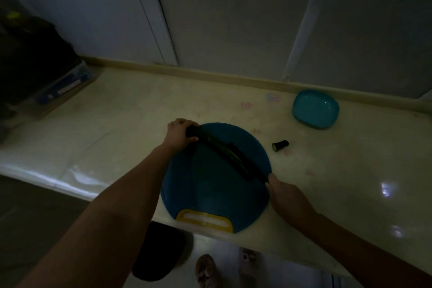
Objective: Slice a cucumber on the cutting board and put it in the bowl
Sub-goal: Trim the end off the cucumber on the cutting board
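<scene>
My left grip [181, 134] is wrapped round the far left end of the cucumber [210, 144], which lies slantwise across the round blue cutting board [198, 184]. The knife [250, 164] lies nearly along the cucumber rather than across it. My right grip [284, 194] closes on its dark handle at the board's right edge. A cut end piece [280, 146] sits on the desk [117, 124], and the teal bowl [315, 112] stands near the wall with nothing showing in it. In this poor light I could misjudge the blade, let the cucumber roll, or nick my left fingers. The board reaches the desk's near edge and might tip.
</scene>
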`<state>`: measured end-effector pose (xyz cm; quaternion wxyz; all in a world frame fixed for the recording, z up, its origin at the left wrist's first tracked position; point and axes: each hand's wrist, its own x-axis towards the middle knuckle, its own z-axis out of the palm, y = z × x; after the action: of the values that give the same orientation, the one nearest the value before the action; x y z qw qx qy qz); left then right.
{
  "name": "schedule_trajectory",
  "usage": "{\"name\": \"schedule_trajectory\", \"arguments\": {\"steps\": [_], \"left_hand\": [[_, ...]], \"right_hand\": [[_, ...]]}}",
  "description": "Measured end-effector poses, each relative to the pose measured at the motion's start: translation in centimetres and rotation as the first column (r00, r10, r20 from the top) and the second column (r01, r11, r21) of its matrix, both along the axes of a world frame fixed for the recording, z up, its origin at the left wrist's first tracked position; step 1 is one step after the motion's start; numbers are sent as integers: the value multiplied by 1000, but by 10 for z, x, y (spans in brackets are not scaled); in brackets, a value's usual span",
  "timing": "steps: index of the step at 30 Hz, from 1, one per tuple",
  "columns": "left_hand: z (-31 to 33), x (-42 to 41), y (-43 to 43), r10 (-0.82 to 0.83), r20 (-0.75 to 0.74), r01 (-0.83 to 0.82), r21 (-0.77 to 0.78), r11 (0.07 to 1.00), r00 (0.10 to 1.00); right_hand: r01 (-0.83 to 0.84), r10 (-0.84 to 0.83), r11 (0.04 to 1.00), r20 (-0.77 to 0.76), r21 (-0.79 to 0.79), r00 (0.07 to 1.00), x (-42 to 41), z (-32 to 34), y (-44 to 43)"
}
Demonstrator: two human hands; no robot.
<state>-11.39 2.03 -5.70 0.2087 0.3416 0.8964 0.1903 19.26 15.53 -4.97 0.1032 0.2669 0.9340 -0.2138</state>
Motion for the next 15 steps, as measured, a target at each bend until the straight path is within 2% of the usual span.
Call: {"name": "schedule_trajectory", "arguments": {"steps": [4, 8, 15], "left_hand": [[4, -6, -1, -31, 32, 31, -1, 1000, 999], [3, -6, -3, -138, 6, 137, 64, 988, 990], [6, -2, -5, -275, 21, 275, -53, 960, 961]], "right_hand": [[-110, 116, 988, -45, 106, 992, -20, 0, 0], [-192, 232, 926, -89, 325, 969, -32, 3, -4], [-201, 233, 928, -69, 314, 970, -33, 12, -13]]}}
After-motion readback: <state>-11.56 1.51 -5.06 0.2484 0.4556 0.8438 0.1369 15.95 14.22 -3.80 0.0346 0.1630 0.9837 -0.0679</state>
